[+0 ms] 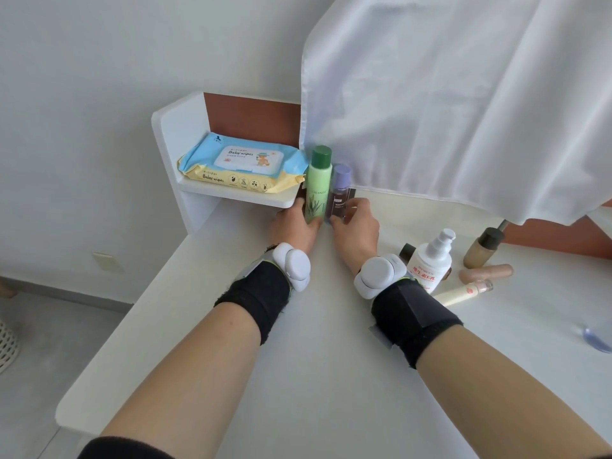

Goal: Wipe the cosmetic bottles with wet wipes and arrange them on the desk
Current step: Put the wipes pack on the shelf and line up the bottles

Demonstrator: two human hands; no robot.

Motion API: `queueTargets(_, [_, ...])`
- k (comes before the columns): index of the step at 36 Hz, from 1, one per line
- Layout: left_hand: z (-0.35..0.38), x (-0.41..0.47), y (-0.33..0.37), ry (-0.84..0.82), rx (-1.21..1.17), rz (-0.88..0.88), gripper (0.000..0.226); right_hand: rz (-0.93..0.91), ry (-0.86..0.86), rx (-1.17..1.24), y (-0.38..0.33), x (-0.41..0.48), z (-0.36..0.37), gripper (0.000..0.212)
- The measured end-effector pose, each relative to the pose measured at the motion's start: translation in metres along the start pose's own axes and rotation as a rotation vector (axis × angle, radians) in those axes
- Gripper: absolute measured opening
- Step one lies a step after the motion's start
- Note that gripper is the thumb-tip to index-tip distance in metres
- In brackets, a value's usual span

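Note:
A tall green bottle (318,180) with a dark green cap stands upright at the back of the white desk (298,376). My left hand (293,226) grips its base. Right beside it stands a smaller dark bottle (339,190) with a purple cap, and my right hand (356,226) pinches its lower part. A pack of baby wipes (241,164) lies on the low white shelf (231,197) to the left. No wipe shows in either hand.
Right of my hands are a white pump bottle (430,263), a beige foundation bottle (482,248), a pink tube (485,273) and a cream tube (463,291), the two tubes lying flat. A white cloth (463,94) hangs over the back right. A purple object (596,339) lies at the right edge.

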State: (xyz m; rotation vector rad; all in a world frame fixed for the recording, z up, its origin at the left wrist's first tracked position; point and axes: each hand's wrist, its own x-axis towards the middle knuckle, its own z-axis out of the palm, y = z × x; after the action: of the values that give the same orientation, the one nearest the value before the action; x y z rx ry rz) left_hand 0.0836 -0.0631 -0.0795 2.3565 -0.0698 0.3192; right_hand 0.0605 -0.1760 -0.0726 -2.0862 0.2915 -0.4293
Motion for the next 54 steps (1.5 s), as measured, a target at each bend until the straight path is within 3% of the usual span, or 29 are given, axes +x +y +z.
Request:
queueTargets(27, [0.001, -0.001, 0.000, -0.017, 0.020, -0.018, 0.033, 0.006, 0.027, 0.000, 0.003, 0.003, 0.002, 0.032])
queueTargets(34, [-0.001, -0.007, 0.005, -0.005, -0.017, -0.038, 0.036, 0.006, -0.004, -0.018, 0.002, -0.004, -0.001, 0.042])
queueTargets(38, [-0.005, -0.022, 0.009, 0.005, -0.079, -0.049, 0.046, -0.039, -0.063, -0.050, 0.004, -0.024, -0.013, 0.044])
queueTargets(46, [-0.013, -0.069, 0.019, 0.025, -0.076, -0.100, 0.042, -0.156, -0.115, -0.077, 0.012, -0.080, -0.041, 0.039])
queueTargets(50, [-0.014, -0.094, 0.027, 0.040, -0.092, -0.096, 0.036, -0.230, -0.086, -0.026, 0.016, -0.103, -0.059, 0.027])
queueTargets(54, [-0.011, -0.128, 0.048, 0.050, -0.097, 0.026, 0.024, -0.308, 0.003, -0.019, 0.027, -0.124, -0.091, 0.022])
